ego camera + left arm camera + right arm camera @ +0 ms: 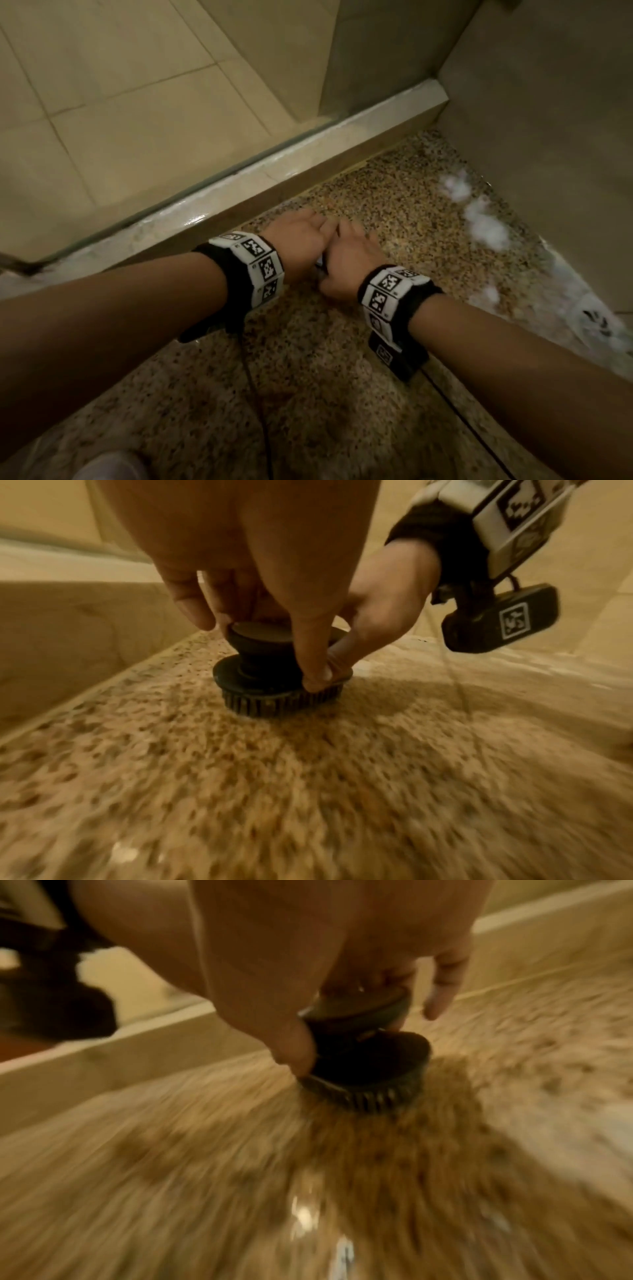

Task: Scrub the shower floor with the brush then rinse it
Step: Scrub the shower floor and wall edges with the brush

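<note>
A round dark scrub brush (274, 691) with a knob handle stands bristles-down on the wet speckled shower floor (342, 377), near the curb. Both hands hold it together. My left hand (257, 610) curls its fingers round the knob, with the thumb down on the base. My right hand (342, 974) grips the brush (369, 1069) from the other side. In the head view the left hand (301, 236) and right hand (349, 260) meet and hide nearly all of the brush. Both wrist views are motion-blurred.
White foam patches (483, 226) lie along the right wall (548, 137). A raised curb (239, 192) with a glass edge separates the shower from the beige tiled bathroom floor (102, 102). A black cable (253, 377) hangs from the left wrist. A pale shoe (109, 466) shows at bottom left.
</note>
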`<state>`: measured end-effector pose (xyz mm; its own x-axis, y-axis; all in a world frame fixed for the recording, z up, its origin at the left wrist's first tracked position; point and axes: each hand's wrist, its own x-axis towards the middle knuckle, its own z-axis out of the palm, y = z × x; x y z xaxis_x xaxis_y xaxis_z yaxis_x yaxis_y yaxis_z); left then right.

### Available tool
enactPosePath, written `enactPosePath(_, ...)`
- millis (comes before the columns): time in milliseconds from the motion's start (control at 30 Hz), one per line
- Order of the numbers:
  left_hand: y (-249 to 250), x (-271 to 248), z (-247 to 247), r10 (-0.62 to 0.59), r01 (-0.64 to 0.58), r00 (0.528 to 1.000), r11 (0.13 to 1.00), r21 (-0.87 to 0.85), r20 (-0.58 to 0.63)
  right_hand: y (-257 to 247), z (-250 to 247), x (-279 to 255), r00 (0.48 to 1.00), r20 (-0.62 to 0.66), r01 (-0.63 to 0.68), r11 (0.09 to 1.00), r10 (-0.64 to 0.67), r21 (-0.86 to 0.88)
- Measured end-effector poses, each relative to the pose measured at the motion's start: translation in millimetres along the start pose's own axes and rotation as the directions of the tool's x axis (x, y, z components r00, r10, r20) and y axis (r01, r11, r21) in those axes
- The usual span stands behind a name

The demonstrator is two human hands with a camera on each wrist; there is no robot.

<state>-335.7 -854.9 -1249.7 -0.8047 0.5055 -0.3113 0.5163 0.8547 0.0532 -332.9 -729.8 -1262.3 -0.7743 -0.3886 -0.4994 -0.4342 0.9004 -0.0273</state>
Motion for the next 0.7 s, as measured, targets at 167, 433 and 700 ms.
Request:
enactPosePath(167,11.5,-13.1,1.3,0.106,-0.091,0.974,0.992,-0.084,0.198,-3.6,18.9,-30.6,0.972,0.002,0.236,0.971,-0.236,0.03)
enactPosePath(433,-1.7,4.6,-14.5,0.049,-0.021,0.984,0.987,-0.162,0.169,3.9,8.1,-3.3,0.99,-0.076,0.108,0.989,-0.116,-0.1)
enactPosePath(700,25.9,-44.9,6.2,0.097,-0.006,0.906,0.976,-0.216,0.413,-14.8,41.3,-55.3,0.943,-0.02,0.331,0.936,-0.331,0.121)
